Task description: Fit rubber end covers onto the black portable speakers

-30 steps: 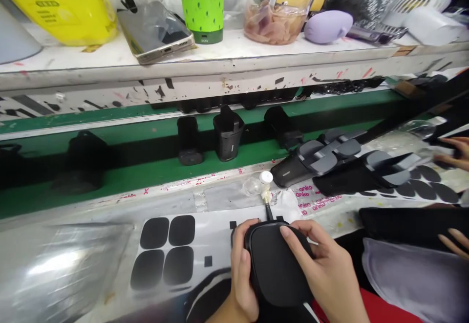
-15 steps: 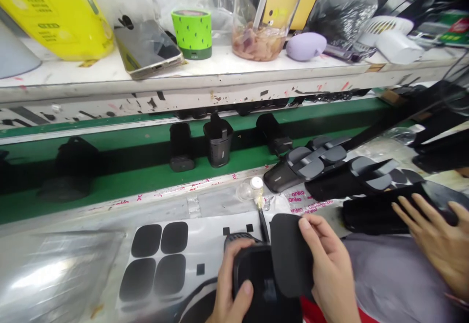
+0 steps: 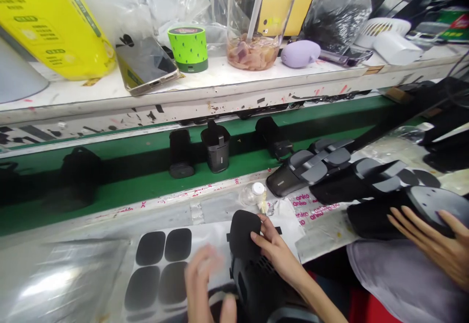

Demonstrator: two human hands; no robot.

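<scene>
Between the thumb and fingers of my right hand [image 3: 273, 242] is the edge of a black rounded-square pad [image 3: 245, 232], raised over a black housing [image 3: 256, 284] at the bottom centre. My left hand [image 3: 207, 284] is blurred, its fingers apart, just left of the housing, with nothing seen in it. To its left, several dark rounded-square pads [image 3: 150, 248] lie on a white backing sheet [image 3: 205, 235]. The lower part of the housing is cut off by the frame.
Another person's hand [image 3: 436, 240] rests on a black housing at the right. Black housings [image 3: 289, 174] stand near it. Beyond, a green conveyor belt [image 3: 146, 181] carries black parts. A white shelf [image 3: 220, 86] above holds a phone, a green tin and a jar.
My left hand has let go of the housing and moved left. My right hand has carried the pad left, and the housing now sits lower and is turned.
</scene>
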